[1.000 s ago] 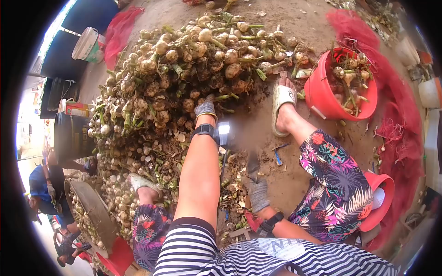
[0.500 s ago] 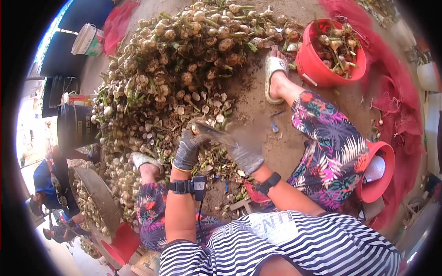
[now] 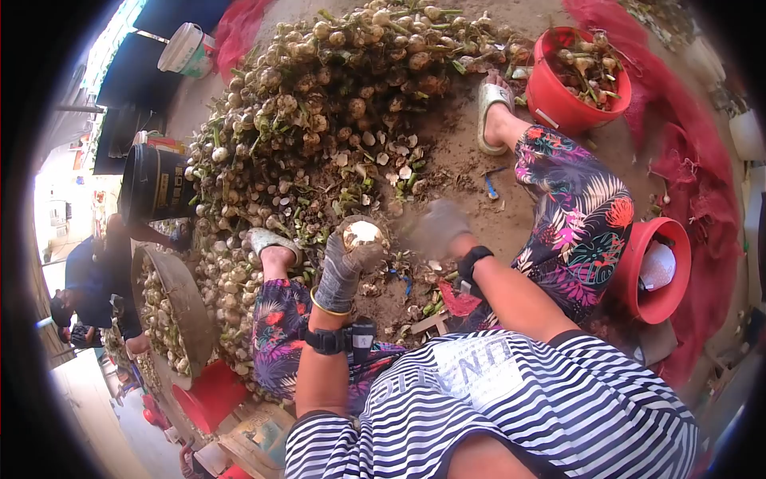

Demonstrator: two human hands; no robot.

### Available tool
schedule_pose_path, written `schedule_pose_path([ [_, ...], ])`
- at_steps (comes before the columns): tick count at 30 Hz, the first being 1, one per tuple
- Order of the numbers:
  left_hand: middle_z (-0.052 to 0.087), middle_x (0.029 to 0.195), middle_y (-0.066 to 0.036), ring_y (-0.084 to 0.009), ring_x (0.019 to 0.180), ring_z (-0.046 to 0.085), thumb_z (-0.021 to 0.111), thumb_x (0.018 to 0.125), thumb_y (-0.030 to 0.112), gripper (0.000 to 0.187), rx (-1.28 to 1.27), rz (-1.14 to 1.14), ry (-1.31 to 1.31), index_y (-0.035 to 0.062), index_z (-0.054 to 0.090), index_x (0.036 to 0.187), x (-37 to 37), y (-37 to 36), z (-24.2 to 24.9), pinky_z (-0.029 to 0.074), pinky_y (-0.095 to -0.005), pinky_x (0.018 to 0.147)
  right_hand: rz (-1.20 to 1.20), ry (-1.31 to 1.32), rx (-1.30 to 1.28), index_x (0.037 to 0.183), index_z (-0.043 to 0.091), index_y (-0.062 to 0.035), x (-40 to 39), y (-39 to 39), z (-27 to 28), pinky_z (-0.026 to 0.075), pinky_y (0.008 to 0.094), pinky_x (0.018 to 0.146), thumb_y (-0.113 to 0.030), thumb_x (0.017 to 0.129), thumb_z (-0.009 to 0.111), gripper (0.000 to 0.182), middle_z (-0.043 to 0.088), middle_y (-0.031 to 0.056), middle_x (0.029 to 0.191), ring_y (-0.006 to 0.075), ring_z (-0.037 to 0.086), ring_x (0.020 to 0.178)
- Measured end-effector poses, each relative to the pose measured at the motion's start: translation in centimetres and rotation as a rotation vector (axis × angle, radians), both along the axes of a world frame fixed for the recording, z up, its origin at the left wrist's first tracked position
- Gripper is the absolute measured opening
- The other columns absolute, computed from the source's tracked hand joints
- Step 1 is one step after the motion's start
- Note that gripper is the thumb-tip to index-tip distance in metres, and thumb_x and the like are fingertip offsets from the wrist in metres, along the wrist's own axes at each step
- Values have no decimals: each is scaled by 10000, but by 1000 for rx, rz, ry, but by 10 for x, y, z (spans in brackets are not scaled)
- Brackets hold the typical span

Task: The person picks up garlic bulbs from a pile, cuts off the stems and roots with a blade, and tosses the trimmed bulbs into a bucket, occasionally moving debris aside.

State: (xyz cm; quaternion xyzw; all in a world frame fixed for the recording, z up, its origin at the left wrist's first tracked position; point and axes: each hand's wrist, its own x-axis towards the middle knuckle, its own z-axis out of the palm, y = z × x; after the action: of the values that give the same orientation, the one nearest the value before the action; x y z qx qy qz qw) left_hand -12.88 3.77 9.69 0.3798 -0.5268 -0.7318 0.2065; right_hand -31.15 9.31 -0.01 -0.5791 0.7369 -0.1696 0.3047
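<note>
My left hand (image 3: 345, 267), in a grey work glove, is closed around a garlic bulb (image 3: 363, 233) whose pale cut face points up. My right hand (image 3: 440, 230), gloved too, is a little to its right, apart from the bulb. Motion smears its fingers, and I cannot make out anything in them. Ahead of both hands spreads a large heap of garlic bulbs (image 3: 319, 96) with dirty skins and green stems. Trimmed pieces and peelings (image 3: 387, 164) lie on the soil between the heap and my hands.
A red bucket (image 3: 550, 96) of garlic stands at the far right, beside my sandalled foot (image 3: 495, 116). Another red bucket (image 3: 678, 299) lies by my right knee. To the left are a dark bucket (image 3: 148, 188), a round basket of garlic (image 3: 195, 319) and another person (image 3: 92, 271).
My hands have moved apart; the right one has swung away from the bulb. The blade seen between them earlier no longer shows. The bulb's white cut face now shows, and the view has shifted slightly.
</note>
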Motion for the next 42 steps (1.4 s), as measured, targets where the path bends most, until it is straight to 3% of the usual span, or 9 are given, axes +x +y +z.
schedule_pose_path([
  [4, 567, 800, -24, -104, 707, 544, 695, 663, 44, 397, -504, 131, -206, 55, 496, 1007, 12, -18, -32, 473, -211, 632, -369, -136, -27, 794, 624, -43, -2, -2, 9, 470, 377, 651, -263, 741, 506, 255, 583, 187, 704, 326, 583, 720],
  [7, 546, 841, -48, -121, 741, 539, 683, 660, 24, 400, -208, 329, -594, 53, 488, 1008, 28, -34, -50, 483, -248, 639, -357, -307, -141, 819, 625, -58, 11, 0, 28, 465, 385, 653, -277, 717, 521, 262, 586, 185, 738, 343, 572, 718],
  [11, 546, 789, -72, -183, 661, 544, 541, 688, -26, 315, 449, 565, 315, 35, 491, 993, 32, -7, -48, 499, -281, 591, -341, -732, -378, 831, 623, -50, 46, -8, 38, 461, 398, 665, -278, 703, 523, 280, 588, 184, 756, 352, 565, 723],
  [16, 532, 886, -151, -239, 762, 557, 535, 607, 57, 395, -47, 722, 409, -31, 477, 988, 104, -21, -27, 496, -352, 665, 33, -146, 52, 838, 612, -20, 51, 4, -25, 462, 397, 704, -216, 679, 502, 276, 594, 202, 790, 341, 574, 770],
  [20, 506, 1109, -212, -304, 988, 511, 539, 684, 279, 525, 36, 1649, 673, -73, 471, 1066, 204, -59, 3, 479, -400, 721, -168, -205, 66, 821, 617, -27, 36, -3, -7, 463, 402, 678, -215, 673, 523, 257, 596, 193, 758, 338, 580, 739],
  [25, 535, 1023, -112, -288, 1014, 491, 578, 753, 340, 503, -20, 724, 50, 89, 441, 1167, 57, -129, -75, 432, -394, 849, -349, -335, -182, 852, 623, -41, 20, -11, -1, 461, 402, 622, -240, 708, 564, 252, 585, 177, 726, 327, 576, 691],
  [28, 556, 853, -67, -169, 594, 538, 592, 786, 313, 398, 59, 440, -278, 34, 496, 1052, -92, -177, -114, 461, -315, 470, -473, -422, -304, 799, 614, -48, 12, -15, 1, 447, 396, 583, -202, 712, 581, 180, 574, 166, 717, 338, 558, 659],
  [33, 502, 1111, -249, -348, 1030, 499, 694, 595, 474, 753, -745, 5, -1267, 16, 472, 1151, -225, -223, -179, 427, -402, 826, -558, -397, -305, 739, 591, -40, -8, -17, -12, 438, 391, 568, -187, 713, 585, 150, 556, 169, 689, 337, 548, 643],
  [42, 541, 1062, -149, -255, 953, 528, 661, 671, 300, 570, -228, 4, -871, 30, 434, 1119, -139, -183, -216, 417, -343, 846, -712, -670, -188, 743, 598, -32, -11, -19, -5, 428, 370, 554, -197, 731, 592, 166, 558, 173, 672, 327, 548, 634],
])
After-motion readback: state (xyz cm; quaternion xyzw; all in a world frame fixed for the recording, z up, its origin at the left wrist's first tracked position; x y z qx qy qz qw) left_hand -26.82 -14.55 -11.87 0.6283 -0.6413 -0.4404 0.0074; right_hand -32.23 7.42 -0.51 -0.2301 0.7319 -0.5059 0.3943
